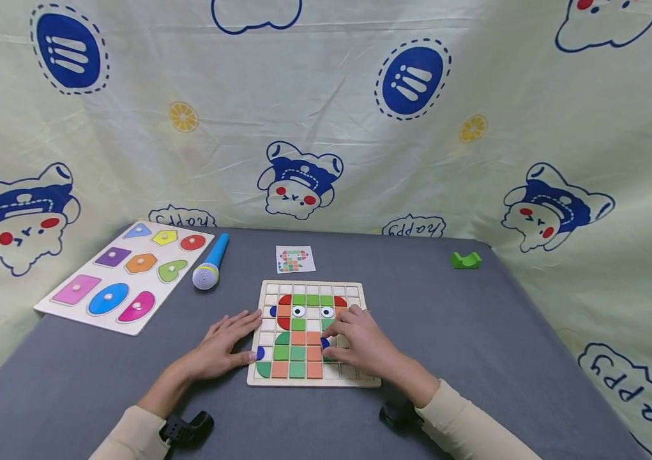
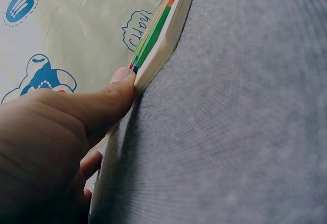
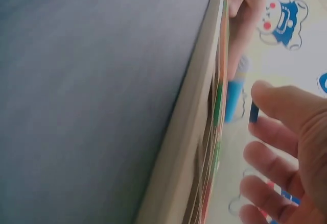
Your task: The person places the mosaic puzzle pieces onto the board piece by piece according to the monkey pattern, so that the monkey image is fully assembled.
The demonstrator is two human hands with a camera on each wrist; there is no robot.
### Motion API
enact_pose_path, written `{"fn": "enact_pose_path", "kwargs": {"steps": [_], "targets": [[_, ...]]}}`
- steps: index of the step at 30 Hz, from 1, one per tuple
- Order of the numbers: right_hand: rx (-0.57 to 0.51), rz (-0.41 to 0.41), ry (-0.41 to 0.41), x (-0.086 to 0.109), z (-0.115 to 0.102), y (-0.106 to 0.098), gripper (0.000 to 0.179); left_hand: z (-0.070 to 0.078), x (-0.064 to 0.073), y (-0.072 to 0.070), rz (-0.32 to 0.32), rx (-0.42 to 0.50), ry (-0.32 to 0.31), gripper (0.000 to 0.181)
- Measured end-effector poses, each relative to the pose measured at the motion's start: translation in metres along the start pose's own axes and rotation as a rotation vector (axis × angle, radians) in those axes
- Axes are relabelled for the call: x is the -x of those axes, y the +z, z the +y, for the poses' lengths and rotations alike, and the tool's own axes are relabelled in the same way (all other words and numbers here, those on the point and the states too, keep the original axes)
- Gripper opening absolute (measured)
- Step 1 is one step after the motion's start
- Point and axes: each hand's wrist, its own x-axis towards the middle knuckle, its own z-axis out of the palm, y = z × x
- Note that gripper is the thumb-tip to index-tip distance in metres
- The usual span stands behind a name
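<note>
A wooden grid board [image 1: 314,383] lies on the grey table, filled in part with red, green, teal, orange and white tiles and two eye tiles [image 1: 298,312]. My left hand [image 1: 225,345] rests against the board's left edge, thumb [image 2: 120,83] at the rim and fingers stretched out. Above the board's right half, my right hand [image 1: 363,342] pinches a small dark blue tile [image 3: 254,113] between thumb and index finger, the other fingers loosely bent. Another blue tile [image 1: 260,352] sits at the lower left by my left thumb. My right hand hides some squares under it.
Behind the board lies a small picture card [image 1: 295,259] with a coloured tile figure. A blue toy microphone [image 1: 211,262] and a white shape puzzle [image 1: 84,313] are at the left. A green curved piece [image 1: 466,260] stands at the far right.
</note>
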Motion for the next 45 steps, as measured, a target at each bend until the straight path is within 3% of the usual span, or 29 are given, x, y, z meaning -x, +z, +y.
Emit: {"fn": "enact_pose_path", "kwargs": {"steps": [10,20,33,45], "targets": [[-0.006,-0.039,0.044,-0.041,-0.037,0.020,0.023,0.001,0.001,-0.001,-0.002,-0.007,-0.002,0.068],[0.039,-0.085,0.081,-0.064,-0.062,0.033,0.023,0.002,0.003,-0.002,0.009,-0.022,0.021,0.066],[0.063,-0.147,0.139,-0.076,-0.071,0.040,0.025,0.001,0.002,0.000,0.017,-0.021,0.040,0.065],[0.022,-0.128,0.090,-0.067,-0.064,0.037,0.017,0.003,0.003,-0.002,0.004,-0.012,0.015,0.067]]}}
